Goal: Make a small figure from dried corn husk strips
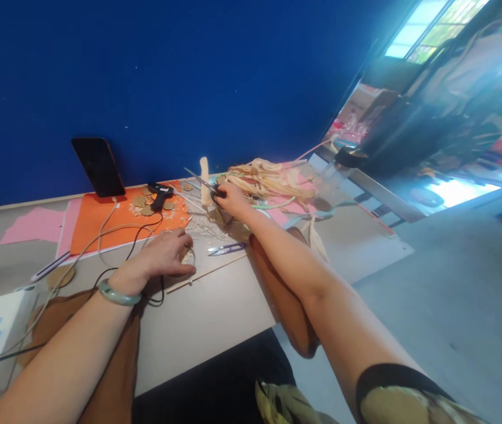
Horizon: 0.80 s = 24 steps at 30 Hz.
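Note:
My right hand [232, 201] is closed on the dark handles of a pair of scissors [198, 179], whose blades point up and to the left. Beside the blades stands a pale rolled strip [205, 176]. My left hand [167, 254], with a green bangle at the wrist, curls its fingers over a small round pale thing [188, 257] on the table; most of it is hidden by the hand. Between my hands lie purple-handled thread snips [227, 249] and a thin wooden stick [209, 273].
A black glue gun [161, 195] and several round wooden discs [145, 206] rest on orange paper [96, 224]. A phone [98, 166] leans on the blue wall. Dried husk strips [264, 176] lie at the back right. Cables run left to a white power strip [6, 318].

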Available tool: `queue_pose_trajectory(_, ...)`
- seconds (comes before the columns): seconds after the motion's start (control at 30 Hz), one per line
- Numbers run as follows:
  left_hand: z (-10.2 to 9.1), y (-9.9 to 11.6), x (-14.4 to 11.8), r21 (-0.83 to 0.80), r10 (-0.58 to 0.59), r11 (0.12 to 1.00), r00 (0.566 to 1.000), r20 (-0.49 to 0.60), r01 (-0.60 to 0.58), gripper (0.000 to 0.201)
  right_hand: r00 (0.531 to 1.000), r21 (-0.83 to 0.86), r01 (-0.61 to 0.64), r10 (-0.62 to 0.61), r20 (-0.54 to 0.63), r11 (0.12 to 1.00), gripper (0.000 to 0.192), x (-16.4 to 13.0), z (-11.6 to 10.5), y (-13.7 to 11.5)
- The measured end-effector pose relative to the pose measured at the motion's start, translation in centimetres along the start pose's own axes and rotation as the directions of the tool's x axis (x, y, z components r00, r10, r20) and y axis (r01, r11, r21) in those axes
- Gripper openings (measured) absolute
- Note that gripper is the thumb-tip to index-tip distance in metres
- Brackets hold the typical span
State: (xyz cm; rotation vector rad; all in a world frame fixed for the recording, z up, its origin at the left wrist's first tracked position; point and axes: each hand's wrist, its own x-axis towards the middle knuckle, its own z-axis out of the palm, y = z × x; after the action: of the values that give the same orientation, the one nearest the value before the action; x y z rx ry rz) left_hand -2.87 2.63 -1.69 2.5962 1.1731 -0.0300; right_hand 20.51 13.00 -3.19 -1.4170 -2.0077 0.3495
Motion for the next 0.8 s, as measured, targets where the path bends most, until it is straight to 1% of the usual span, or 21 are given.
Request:
queue_pose_trajectory(0.07, 0.0, 0.1, -0.1, 0.016, -0.012, 1.000, 1.000, 0.007, 0.011, 0.048, 0.998, 0.046, -0.048, 0.049, -0.036, 0.998, 0.016, 0.1, -0.4, 0.0)
queue_pose_trajectory(0.1, 0.0, 0.2, -0.1, 0.018, -0.013, 1.000, 1.000, 0.011, 0.013, 0.047, 0.996, 0.100, -0.069, 0.074, -0.050, 0.993, 0.016, 0.2, -0.6, 0.0)
queue_pose_trajectory(0.17, 0.0, 0.2, -0.2, 0.006, -0.011, 1.000, 1.000, 0.011, 0.011, 0.044, 0.990, 0.296, -0.102, 0.127, -0.068, 0.950, 0.014, 0.3, -1.0, -0.1)
queue_pose_trajectory(0.2, 0.0, 0.3, -0.2, -0.004, -0.009, 1.000, 1.000, 0.010, 0.009, 0.043, 0.985, 0.421, -0.116, 0.159, -0.071, 0.900, 0.013, 0.3, -1.2, -0.1)
queue_pose_trajectory(0.27, 0.1, 0.2, -0.2, -0.022, -0.007, 1.000, 1.000, 0.000, 0.007, 0.041, 0.970, 0.635, -0.135, 0.231, -0.069, 0.760, 0.015, 0.3, -1.5, -0.2)
queue_pose_trajectory(0.3, 0.1, 0.1, -0.2, -0.029, -0.007, 1.000, 1.000, -0.007, 0.007, 0.041, 0.962, 0.700, -0.142, 0.264, -0.068, 0.700, 0.017, 0.3, -1.7, -0.1)
queue_pose_trajectory(0.33, 0.1, 0.0, -0.2, -0.037, -0.007, 0.999, 1.000, -0.015, 0.006, 0.041, 0.955, 0.735, -0.149, 0.289, -0.066, 0.662, 0.021, 0.3, -1.8, -0.1)
queue_pose_trajectory(0.37, 0.0, -0.1, -0.3, -0.047, -0.006, 0.999, 1.000, -0.026, 0.005, 0.041, 0.950, 0.746, -0.156, 0.305, -0.066, 0.648, 0.023, 0.3, -2.0, 0.1)
queue_pose_trajectory(0.47, -0.7, 0.1, -0.4, -0.090, 0.004, 0.996, 0.996, -0.093, -0.012, 0.042, 0.946, 0.719, -0.155, 0.312, -0.091, 0.677, 0.024, 0.4, -2.2, 0.9)
queue_pose_trajectory(0.57, -1.5, 1.2, -0.8, -0.127, 0.052, 0.989, 0.985, -0.165, -0.074, 0.040, 0.949, 0.651, -0.133, 0.285, -0.134, 0.747, 0.017, 0.7, -2.2, 1.6)
queue_pose_trajectory(0.63, -1.8, 2.5, -0.9, -0.137, 0.109, 0.982, 0.980, -0.167, -0.133, 0.038, 0.957, 0.550, -0.125, 0.248, -0.154, 0.826, 0.013, 0.7, -2.0, 1.7)
queue_pose_trajectory(0.7, -1.8, 3.5, -1.1, -0.132, 0.159, 0.975, 0.977, -0.141, -0.178, 0.036, 0.967, 0.399, -0.110, 0.192, -0.170, 0.910, 0.014, 0.6, -1.9, 1.6)
queue_pose_trajectory(0.77, -1.7, 3.9, -1.1, -0.108, 0.178, 0.976, 0.978, -0.105, -0.189, 0.033, 0.975, 0.249, -0.077, 0.125, -0.185, 0.965, 0.017, 0.4, -1.8, 1.2)
queue_pose_trajectory(0.8, -1.6, 3.7, -1.0, -0.094, 0.169, 0.980, 0.981, -0.091, -0.178, 0.033, 0.978, 0.192, -0.057, 0.093, -0.186, 0.980, 0.018, 0.3, -1.8, 1.1)
